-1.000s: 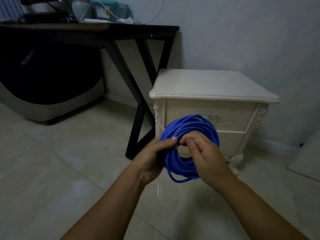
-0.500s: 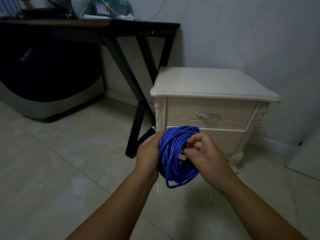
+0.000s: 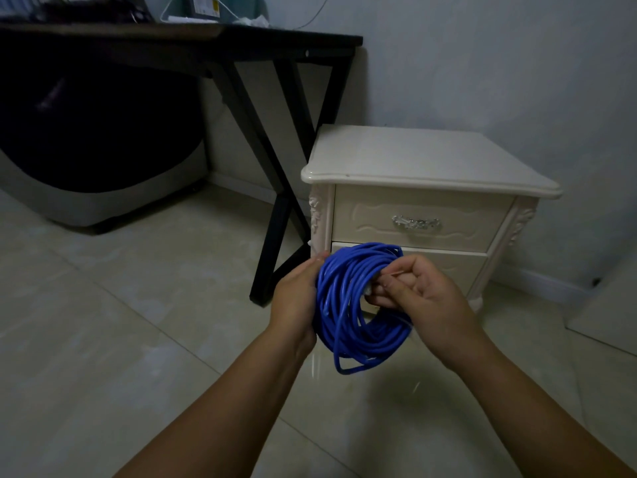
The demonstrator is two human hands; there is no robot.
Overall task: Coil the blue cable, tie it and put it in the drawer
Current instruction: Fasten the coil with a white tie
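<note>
Spanning the whole lower view was a pale tiled floor point(image 3: 103, 339). Black desk point(image 3: 241, 46) stood at the back left against the wall, with clutter on top too dim to identify. Cream nightstand point(image 3: 424, 157) sat just beside the desk's right legs; upper drawer point(image 3: 379, 219) and lower drawer point(image 3: 458, 267) were both closed, and a silver handle point(image 3: 416, 222) showed on the upper one.

Blue cable point(image 3: 344, 305) was wound in a many-looped coil, held in the air in front of the nightstand's lower left front corner and resting on nothing. Left hand point(image 3: 296, 301) clasped the coil's left side, fingers wrapped behind the loops. Right hand point(image 3: 424, 298) had its fingers curled at the coil's opening, pinching a small white strip point(image 3: 368, 289) against the loops; I could not tell whether it was fastened.
</note>
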